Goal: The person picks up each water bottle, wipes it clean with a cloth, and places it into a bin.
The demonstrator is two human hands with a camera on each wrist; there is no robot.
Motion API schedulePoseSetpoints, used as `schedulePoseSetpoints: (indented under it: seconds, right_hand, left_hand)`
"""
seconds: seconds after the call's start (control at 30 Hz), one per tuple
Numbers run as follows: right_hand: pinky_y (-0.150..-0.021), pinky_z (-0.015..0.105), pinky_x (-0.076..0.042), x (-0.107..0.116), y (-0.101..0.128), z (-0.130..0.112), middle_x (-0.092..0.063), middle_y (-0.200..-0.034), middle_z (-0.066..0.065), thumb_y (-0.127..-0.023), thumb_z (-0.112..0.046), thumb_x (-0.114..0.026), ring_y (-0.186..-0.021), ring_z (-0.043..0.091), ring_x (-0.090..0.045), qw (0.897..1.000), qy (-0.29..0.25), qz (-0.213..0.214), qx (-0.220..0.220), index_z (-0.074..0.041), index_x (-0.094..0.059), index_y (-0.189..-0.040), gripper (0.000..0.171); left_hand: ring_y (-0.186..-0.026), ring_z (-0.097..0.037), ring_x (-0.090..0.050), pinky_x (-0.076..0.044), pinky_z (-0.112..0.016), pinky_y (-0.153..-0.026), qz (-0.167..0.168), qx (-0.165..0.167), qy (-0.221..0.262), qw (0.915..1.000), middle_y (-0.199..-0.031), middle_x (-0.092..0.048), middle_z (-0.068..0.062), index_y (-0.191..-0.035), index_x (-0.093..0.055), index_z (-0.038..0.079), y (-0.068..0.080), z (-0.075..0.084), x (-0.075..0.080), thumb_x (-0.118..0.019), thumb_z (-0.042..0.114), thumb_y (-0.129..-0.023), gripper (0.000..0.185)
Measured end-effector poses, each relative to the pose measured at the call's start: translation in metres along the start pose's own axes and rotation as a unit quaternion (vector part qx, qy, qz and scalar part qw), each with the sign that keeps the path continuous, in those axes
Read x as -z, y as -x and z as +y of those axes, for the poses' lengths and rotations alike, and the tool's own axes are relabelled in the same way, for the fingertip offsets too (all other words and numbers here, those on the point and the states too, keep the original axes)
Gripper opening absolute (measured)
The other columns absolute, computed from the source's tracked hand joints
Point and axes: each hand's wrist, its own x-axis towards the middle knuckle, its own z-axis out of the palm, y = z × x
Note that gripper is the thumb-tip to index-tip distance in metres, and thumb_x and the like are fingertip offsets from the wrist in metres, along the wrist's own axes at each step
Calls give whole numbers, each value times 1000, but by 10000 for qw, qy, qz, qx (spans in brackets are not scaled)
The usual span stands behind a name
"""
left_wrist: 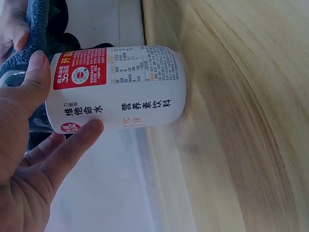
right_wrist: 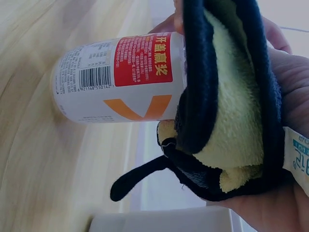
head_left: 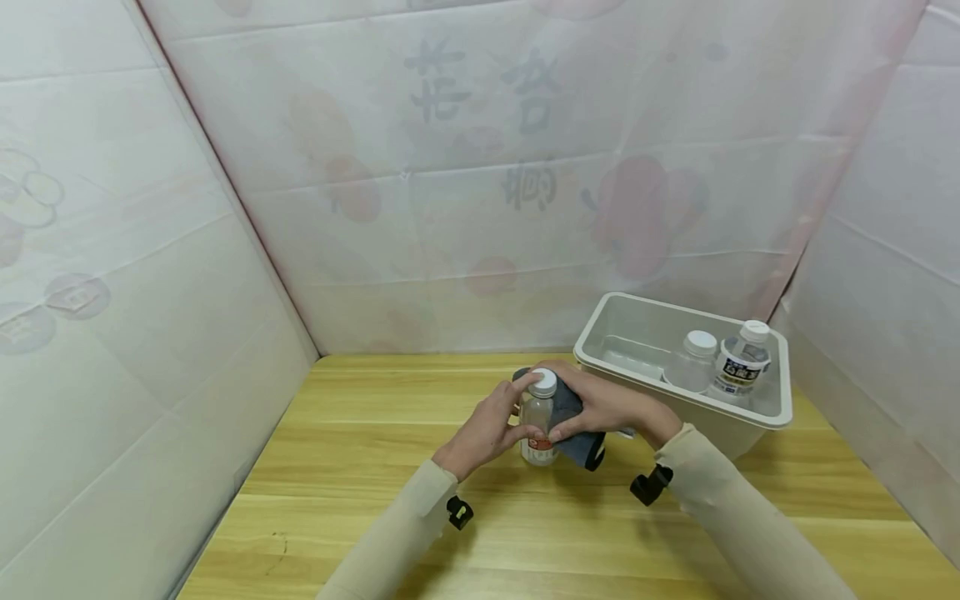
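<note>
An upright clear bottle with a white cap [head_left: 543,382] and a white label [left_wrist: 140,92] stands on the wooden table. My left hand [head_left: 491,423] grips it from the left, its thumb on the label's upper edge and one finger up at the cap. In my right hand [head_left: 611,406] is a folded dark grey towel [head_left: 573,437], held against the bottle's right side. Up close in the right wrist view, the towel [right_wrist: 236,121] shows a yellow inner side, a black edge, a black loop [right_wrist: 140,179] and a white tag [right_wrist: 297,150].
A pale grey bin [head_left: 675,406] stands behind and to the right of my hands. Inside it are a capped clear bottle [head_left: 688,372] and another bottle with a dark label [head_left: 741,372]. Printed cloth walls [head_left: 420,275] enclose the table [head_left: 360,467] at the back and sides.
</note>
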Motion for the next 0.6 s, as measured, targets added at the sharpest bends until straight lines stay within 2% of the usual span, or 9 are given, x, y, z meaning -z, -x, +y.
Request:
schedulePoseSetpoints:
  seconds: [0.17,0.47,0.6]
  right_hand:
    - [-93,42,-52,-2,-2,1,-51,-143,8,-82,-43,-84,-119,24,-60,9999,112,44,45,-25,-29,-157,94]
    - [-100,47,-50,-7,-2,10,-52,-144,9,-82,-43,-84,-124,27,-58,9999,105,82,74,-20,-31,-155,93]
    - [-97,45,-51,-11,-1,16,-53,-142,11,-81,-43,-85,-120,26,-60,9999,7,91,-90,-18,-32,-154,93]
  left_hand:
    - [-92,-17,-59,-54,-21,-75,10,16,-112,9999,-108,-53,-13,-159,-17,27,1,1,1,-70,33,-93,85]
    - [-95,-25,-64,-55,-27,-80,52,2,20,10000,-107,-52,-13,-158,-19,26,1,-1,-2,-71,32,-92,84]
    - [-95,-26,-64,-55,-27,-80,45,2,42,10000,-107,-52,-12,-158,-18,26,1,-1,-3,-71,32,-92,85]
